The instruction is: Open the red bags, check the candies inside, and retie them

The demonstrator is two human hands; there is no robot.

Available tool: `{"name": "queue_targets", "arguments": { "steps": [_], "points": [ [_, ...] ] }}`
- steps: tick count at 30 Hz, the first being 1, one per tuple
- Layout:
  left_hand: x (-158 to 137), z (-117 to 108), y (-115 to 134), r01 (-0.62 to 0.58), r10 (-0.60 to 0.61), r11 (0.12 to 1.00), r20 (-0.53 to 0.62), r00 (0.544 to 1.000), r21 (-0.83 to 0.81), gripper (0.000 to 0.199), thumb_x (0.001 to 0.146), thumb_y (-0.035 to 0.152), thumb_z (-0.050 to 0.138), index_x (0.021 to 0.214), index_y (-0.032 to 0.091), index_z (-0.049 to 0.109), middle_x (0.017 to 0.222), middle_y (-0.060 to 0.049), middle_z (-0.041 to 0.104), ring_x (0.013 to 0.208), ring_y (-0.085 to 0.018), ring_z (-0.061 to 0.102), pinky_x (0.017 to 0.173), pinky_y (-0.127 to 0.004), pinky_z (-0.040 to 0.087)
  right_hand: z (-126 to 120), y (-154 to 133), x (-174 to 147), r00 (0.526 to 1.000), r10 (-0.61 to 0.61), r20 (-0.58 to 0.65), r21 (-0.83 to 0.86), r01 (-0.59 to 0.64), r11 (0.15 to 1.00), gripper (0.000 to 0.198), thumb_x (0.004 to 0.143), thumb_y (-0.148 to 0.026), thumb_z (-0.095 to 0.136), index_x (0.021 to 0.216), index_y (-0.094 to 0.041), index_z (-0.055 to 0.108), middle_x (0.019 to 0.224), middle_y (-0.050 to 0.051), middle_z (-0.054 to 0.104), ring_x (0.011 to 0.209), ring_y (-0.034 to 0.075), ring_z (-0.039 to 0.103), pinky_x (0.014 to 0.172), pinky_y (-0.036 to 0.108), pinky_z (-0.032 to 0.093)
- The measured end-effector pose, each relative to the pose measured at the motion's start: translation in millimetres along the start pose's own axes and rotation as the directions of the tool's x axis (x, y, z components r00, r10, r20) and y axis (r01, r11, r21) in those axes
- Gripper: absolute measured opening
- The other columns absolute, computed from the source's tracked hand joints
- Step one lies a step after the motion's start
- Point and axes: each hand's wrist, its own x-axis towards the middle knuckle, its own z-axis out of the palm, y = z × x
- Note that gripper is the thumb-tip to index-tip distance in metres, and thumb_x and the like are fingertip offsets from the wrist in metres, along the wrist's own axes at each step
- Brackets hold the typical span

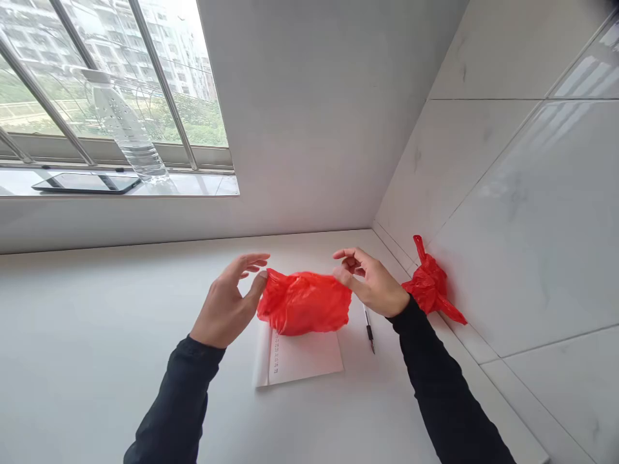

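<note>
At the far left, above the white bench [97, 335], a flat dark-edged tablet [87, 183] lies on the window sill [203, 185], and a clear bottle [128, 129] holding some liquid stands beside it, in front of the metal bars. Next comes the left hand [229, 299], reaching inward from a black sleeve [169, 403]; its forefinger stretches out above the thumb with a small gap between them, and the thumb tip meets the upper left corner of a crumpled red plastic bag [309, 303]. The bag sits between the two hands, in front of the upper part of a notebook [304, 361] on the bench — a page with a column of small marks down its left side. Whether the bag rests on the page or is lifted over it, I cannot tell. The right hand [370, 277] has its thumb at the bag's upper right corner, the fingers bent and parted from the thumb; whether either hand's fingers pinch the plastic is unclear. Just below the right hand lies a pen [370, 335], to the right of the notebook. Farther right, past the wrist, a second red bag [428, 283], knotted, sits against the tiled wall [546, 258].
</note>
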Motion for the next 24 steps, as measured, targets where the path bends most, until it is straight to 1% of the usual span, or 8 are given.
{"name": "queue_targets", "arguments": {
  "steps": [2,5,9,11,14,16,20,24],
  "points": [
    [-4,2,6,-0.056,0.052,0.998,0.124,0.991,0.029,0.044,0.09,0.048,0.06,0.133,0.037,0.055,0.126,0.0,0.064,0.116,-0.022,0.059,0.1,-0.041,0.048,5,-3,-1,0.997,0.023,0.075,-0.082,-0.017,0.996,0.043,0.086,-0.048,0.07,0.121,-0.024,0.062,0.086,0.0,0.061,0.085,0.018,0.057,0.086,0.036,0.048],
    [-8,3,15,-0.162,0.127,0.982,0.295,0.947,0.097,0.048,0.088,0.053,0.062,0.134,0.04,0.055,0.129,0.0,0.061,0.124,-0.024,0.052,0.104,-0.044,0.045,7,-9,-5,0.982,0.001,0.189,-0.144,0.027,0.989,0.043,0.084,-0.052,0.072,0.117,-0.025,0.067,0.089,0.0,0.062,0.087,0.019,0.056,0.085,0.035,0.047],
    [-11,2,23,-0.224,0.182,0.973,0.396,0.9,0.06,0.055,0.082,0.054,0.07,0.133,0.04,0.057,0.134,0.0,0.058,0.128,-0.025,0.048,0.104,-0.041,0.046,4,-13,-10,0.924,-0.049,0.378,-0.077,0.085,0.993,0.049,0.08,-0.048,0.078,0.122,-0.025,0.067,0.104,0.002,0.067,0.098,0.019,0.06,0.091,0.033,0.046],
    [-11,4,24,-0.256,0.223,0.967,0.427,0.876,0.019,0.041,0.081,0.047,0.071,0.12,0.039,0.065,0.126,0.002,0.062,0.122,-0.023,0.052,0.099,-0.036,0.049,4,-13,-12,0.888,-0.045,0.458,-0.088,0.096,0.991,0.05,0.079,-0.045,0.079,0.123,-0.025,0.067,0.102,0.002,0.068,0.094,0.019,0.061,0.088,0.032,0.047],
    [-9,6,20,-0.234,0.21,0.972,0.362,0.908,0.025,0.011,0.088,0.038,0.062,0.092,0.031,0.071,0.101,0.001,0.068,0.099,-0.021,0.06,0.084,-0.033,0.052,2,-13,-13,0.878,-0.038,0.478,-0.13,0.113,0.985,0.034,0.086,-0.034,0.07,0.118,-0.023,0.07,0.093,0.001,0.069,0.085,0.017,0.061,0.082,0.032,0.047],
    [-5,5,16,-0.158,0.143,0.986,0.222,0.964,0.049,0.018,0.093,0.039,0.056,0.088,0.027,0.067,0.095,-0.001,0.068,0.089,-0.02,0.061,0.08,-0.034,0.052,-3,-14,-14,0.906,-0.038,0.423,-0.151,0.112,0.982,0.025,0.089,-0.028,0.064,0.112,-0.022,0.07,0.091,0.001,0.069,0.081,0.016,0.06,0.079,0.031,0.048],
    [0,-6,12,0.007,-0.006,1.0,-0.076,0.997,0.006,0.028,0.096,0.044,0.049,0.092,0.021,0.064,0.096,-0.005,0.068,0.09,-0.02,0.064,0.089,-0.038,0.053,-21,-15,-15,0.971,-0.016,0.239,-0.168,0.058,0.984,0.01,0.089,-0.026,0.06,0.097,-0.021,0.063,0.09,0.001,0.066,0.084,0.017,0.061,0.08,0.032,0.047],
    [-5,-10,28,-0.016,0.013,0.995,-0.029,0.999,-0.095,0.038,0.091,0.049,0.058,0.121,0.026,0.06,0.123,-0.006,0.066,0.109,-0.023,0.063,0.096,-0.04,0.052,-30,-17,-17,0.984,-0.052,0.173,-0.118,0.073,0.99,0.008,0.089,-0.026,0.06,0.089,-0.023,0.052,0.088,-0.001,0.063,0.085,0.016,0.059,0.085,0.033,0.047]
  ]
}}
